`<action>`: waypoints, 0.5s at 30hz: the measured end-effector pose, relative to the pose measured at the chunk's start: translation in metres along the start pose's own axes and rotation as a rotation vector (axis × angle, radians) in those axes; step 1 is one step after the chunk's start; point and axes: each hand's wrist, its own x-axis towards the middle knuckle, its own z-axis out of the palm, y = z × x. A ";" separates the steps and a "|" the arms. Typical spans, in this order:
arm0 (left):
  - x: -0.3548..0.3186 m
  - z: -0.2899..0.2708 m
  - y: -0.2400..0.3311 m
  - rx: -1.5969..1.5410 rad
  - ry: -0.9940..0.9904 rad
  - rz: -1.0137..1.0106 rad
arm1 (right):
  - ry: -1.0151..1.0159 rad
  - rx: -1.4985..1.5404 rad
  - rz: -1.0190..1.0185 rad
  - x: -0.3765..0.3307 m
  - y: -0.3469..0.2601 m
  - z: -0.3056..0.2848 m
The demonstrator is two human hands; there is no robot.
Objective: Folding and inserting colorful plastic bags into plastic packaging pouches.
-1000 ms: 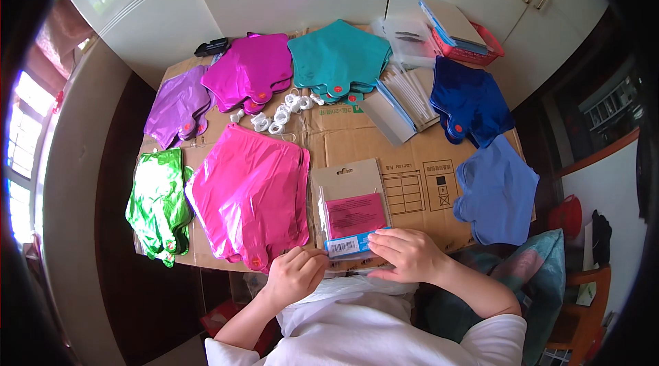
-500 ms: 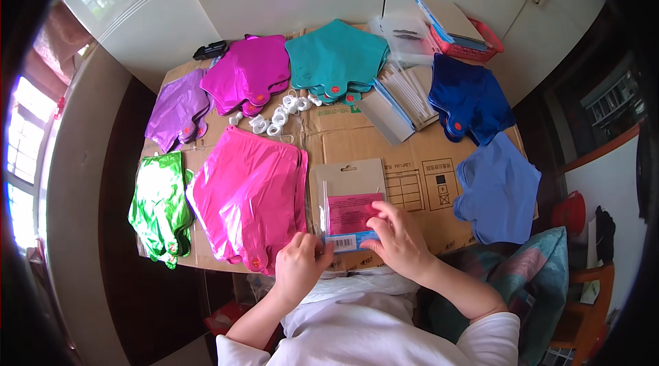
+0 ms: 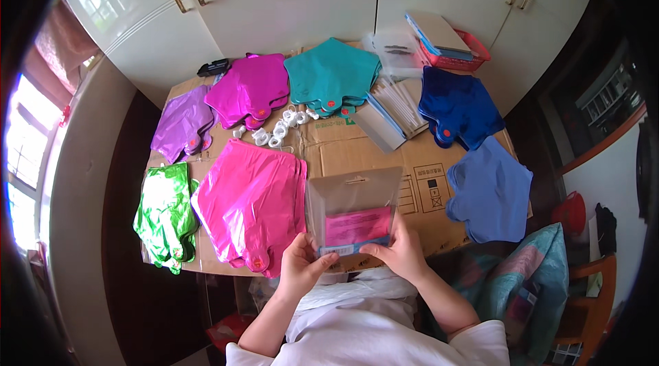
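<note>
Both of my hands hold a clear plastic packet [image 3: 353, 191] at the front middle of the cardboard. It has a hang hole at the top, a pink card in its lower part and a blue strip with a barcode along the bottom. My left hand [image 3: 302, 263] grips the lower left corner, thumb on the front. At the lower right, my right hand [image 3: 401, 253] pinches the edge, its fingers partly hidden behind. Just left of the packet lies a stack of flat pink foil balloons [image 3: 250, 194].
Further flat foil stacks ring the cardboard [image 3: 357, 150]: green [image 3: 163, 208], lilac [image 3: 177, 126], magenta [image 3: 248, 88], teal [image 3: 333, 74], navy [image 3: 460, 102] and pale blue [image 3: 491, 187]. White ribbon coils [image 3: 278, 134], packed cards [image 3: 395, 109] and a red basket [image 3: 460, 58] sit among them.
The packet has been lifted and tilted up off the cardboard. My right hand has moved from its front to grip its right side; the whole view has shifted slightly.
</note>
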 end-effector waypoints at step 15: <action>0.003 -0.014 -0.003 -0.253 -0.240 -0.177 | -0.175 0.761 0.144 -0.038 0.016 -0.025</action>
